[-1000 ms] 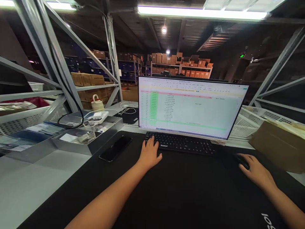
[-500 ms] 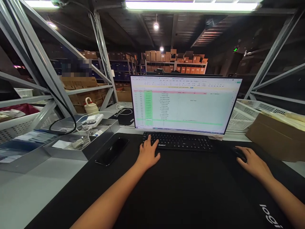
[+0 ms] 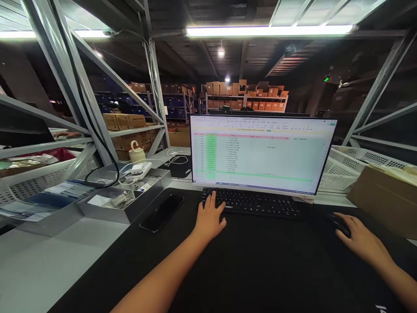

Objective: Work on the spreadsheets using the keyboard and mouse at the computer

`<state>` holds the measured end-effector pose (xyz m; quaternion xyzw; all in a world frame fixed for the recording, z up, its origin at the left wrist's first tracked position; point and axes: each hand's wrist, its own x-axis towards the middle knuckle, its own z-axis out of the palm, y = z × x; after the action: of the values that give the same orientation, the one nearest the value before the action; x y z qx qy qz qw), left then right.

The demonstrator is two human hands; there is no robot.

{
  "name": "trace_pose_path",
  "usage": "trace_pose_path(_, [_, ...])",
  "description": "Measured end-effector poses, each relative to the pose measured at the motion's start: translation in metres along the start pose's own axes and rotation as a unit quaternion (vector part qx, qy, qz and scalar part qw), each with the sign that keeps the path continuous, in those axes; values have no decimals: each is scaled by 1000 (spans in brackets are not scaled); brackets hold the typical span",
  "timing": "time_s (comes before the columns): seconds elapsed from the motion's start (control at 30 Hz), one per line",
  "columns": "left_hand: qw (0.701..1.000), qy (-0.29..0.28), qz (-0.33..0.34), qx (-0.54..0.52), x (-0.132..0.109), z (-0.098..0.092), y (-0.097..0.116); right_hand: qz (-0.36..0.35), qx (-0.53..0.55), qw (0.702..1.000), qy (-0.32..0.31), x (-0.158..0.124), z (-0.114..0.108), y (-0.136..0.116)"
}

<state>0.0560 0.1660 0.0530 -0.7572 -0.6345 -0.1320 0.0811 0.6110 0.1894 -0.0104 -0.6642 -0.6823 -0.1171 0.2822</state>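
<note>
My left hand (image 3: 210,217) rests with spread fingers on the left end of a black keyboard (image 3: 260,204), holding nothing. Over at the right, my right hand (image 3: 360,234) is curved around a black mouse (image 3: 342,226) on the large black desk mat (image 3: 260,261). Behind the keyboard stands a monitor (image 3: 260,156) that shows a spreadsheet with a green column, a pink header row and a green highlighted row. A black phone (image 3: 162,213) lies on the mat left of my left hand.
Grey trays (image 3: 107,208) with small packets and a white power strip (image 3: 138,171) stand at the left, near a cream bottle (image 3: 137,154). A cardboard box (image 3: 384,200) and white baskets (image 3: 342,167) are at the right. Metal rack posts rise on both sides.
The camera view has tilted up and turned slightly left, so everything sits lower and further right in the picture. Both hands keep their places on the keyboard and the mouse.
</note>
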Motion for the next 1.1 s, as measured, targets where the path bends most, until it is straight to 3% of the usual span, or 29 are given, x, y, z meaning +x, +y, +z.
trace_pose_path(1.1, [999, -8, 11, 51, 0, 3, 3, 1, 10, 1000, -7, -2, -7, -7])
